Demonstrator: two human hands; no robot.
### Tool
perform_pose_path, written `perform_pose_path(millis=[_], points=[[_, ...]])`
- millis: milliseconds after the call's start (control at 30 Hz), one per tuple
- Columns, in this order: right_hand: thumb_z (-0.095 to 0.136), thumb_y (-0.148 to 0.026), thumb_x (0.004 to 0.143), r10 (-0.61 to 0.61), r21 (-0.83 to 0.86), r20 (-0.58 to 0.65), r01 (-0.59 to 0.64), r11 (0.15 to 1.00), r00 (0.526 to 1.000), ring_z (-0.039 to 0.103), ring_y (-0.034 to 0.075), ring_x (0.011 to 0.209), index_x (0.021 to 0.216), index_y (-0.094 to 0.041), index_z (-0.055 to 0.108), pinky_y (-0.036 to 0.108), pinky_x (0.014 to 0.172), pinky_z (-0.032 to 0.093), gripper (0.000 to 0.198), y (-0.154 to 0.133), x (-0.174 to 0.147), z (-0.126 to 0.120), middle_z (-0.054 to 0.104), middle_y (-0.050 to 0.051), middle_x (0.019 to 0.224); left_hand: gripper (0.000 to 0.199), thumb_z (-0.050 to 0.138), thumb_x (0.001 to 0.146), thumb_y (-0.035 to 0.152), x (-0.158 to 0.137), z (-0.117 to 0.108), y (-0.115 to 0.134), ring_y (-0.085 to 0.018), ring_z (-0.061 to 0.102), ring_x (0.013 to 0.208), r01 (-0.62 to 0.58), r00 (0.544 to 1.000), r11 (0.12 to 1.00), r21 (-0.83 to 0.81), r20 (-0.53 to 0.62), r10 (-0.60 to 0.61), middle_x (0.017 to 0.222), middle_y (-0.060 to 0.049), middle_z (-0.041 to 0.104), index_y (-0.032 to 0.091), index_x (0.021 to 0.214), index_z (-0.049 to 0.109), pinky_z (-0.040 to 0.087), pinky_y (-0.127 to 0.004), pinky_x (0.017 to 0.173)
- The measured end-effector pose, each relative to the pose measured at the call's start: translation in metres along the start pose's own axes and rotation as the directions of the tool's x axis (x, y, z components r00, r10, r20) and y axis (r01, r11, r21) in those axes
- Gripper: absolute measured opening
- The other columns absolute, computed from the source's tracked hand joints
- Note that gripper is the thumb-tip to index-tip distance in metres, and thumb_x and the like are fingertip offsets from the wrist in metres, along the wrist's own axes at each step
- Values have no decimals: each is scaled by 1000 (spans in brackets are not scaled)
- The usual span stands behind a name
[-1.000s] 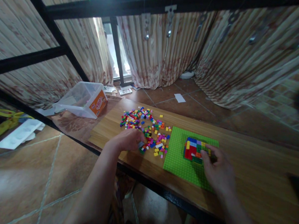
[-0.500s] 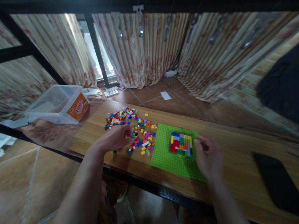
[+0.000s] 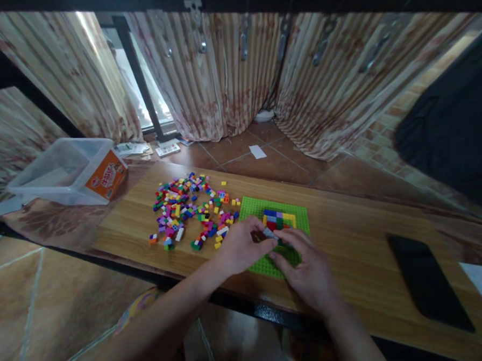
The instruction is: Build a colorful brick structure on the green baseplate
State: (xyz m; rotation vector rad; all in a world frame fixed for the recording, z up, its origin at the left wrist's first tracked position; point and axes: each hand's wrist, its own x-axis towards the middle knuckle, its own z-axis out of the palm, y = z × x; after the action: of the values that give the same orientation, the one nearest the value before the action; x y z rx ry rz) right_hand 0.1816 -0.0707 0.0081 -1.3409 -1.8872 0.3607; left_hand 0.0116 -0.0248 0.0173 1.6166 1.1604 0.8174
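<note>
A second ago the left hand [image 3: 239, 248] was in the loose pile of small coloured plastic bricks [image 3: 191, 213]; now it has come right, meeting the right hand [image 3: 305, 267] over the flat green studded baseplate [image 3: 251, 208]. Both hands pinch a small pale brick [image 3: 269, 233] between fingertips, above the multicoloured brick square [image 3: 278, 220]. The hands hide the near part of that square. On the wooden worktop [image 3: 355, 235], a clear plastic tub [image 3: 70, 169] lies far left and a black flat slab [image 3: 425, 282] lies right.
</note>
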Motion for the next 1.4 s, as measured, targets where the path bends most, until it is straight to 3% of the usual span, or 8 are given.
perform_pose_path(millis=[133,300,500,767,1100,1400], points=[[60,-36,91,-26,-42,-28,25,999,999,66,23,97,110,-26,68,41,87,52,23,6,-1,-1,72,6,104,19,70,75,33,1,12,-1,-12,57,66,15,1000,1000,20,-10,-15,72,1,64,18,80,59,42,-24,61],[57,-39,91,121,-18,-29,-122,992,992,64,24,96,104,-27,71,42,86,52,22,16,-3,-4,71,6,102,16,67,79,32,2,12,1,-12,55,65,-17,999,999,47,46,15,71,1,64,17,76,61,41,-24,60],[65,-42,84,216,9,-130,-216,976,968,56,28,112,98,-31,77,50,96,46,21,24,-6,6,63,8,117,16,55,86,24,0,3,2,-12,55,62,-53,997,975,215,62,41,69,1,65,18,75,64,39,-24,59],[67,-41,81,264,6,-129,-266,964,956,49,30,124,98,-33,77,54,102,41,21,25,-11,10,54,7,132,16,55,88,26,-2,3,-1,-13,58,62,-86,995,940,331,84,61,73,0,68,20,88,69,41,-24,60],[67,-47,80,309,48,-121,-305,951,943,52,30,123,110,-28,73,53,105,40,36,30,-9,7,54,10,134,13,57,86,27,-1,8,-1,-13,58,61,-76,996,924,374,75,52,72,1,68,21,92,67,40,-24,60],[65,-51,82,318,93,-121,-308,947,940,57,29,118,93,-27,76,52,104,43,28,25,-8,3,59,10,127,9,57,85,25,3,10,1,-13,57,64,-121,991,889,442,108,81,71,1,66,22,86,66,40,-23,60]])
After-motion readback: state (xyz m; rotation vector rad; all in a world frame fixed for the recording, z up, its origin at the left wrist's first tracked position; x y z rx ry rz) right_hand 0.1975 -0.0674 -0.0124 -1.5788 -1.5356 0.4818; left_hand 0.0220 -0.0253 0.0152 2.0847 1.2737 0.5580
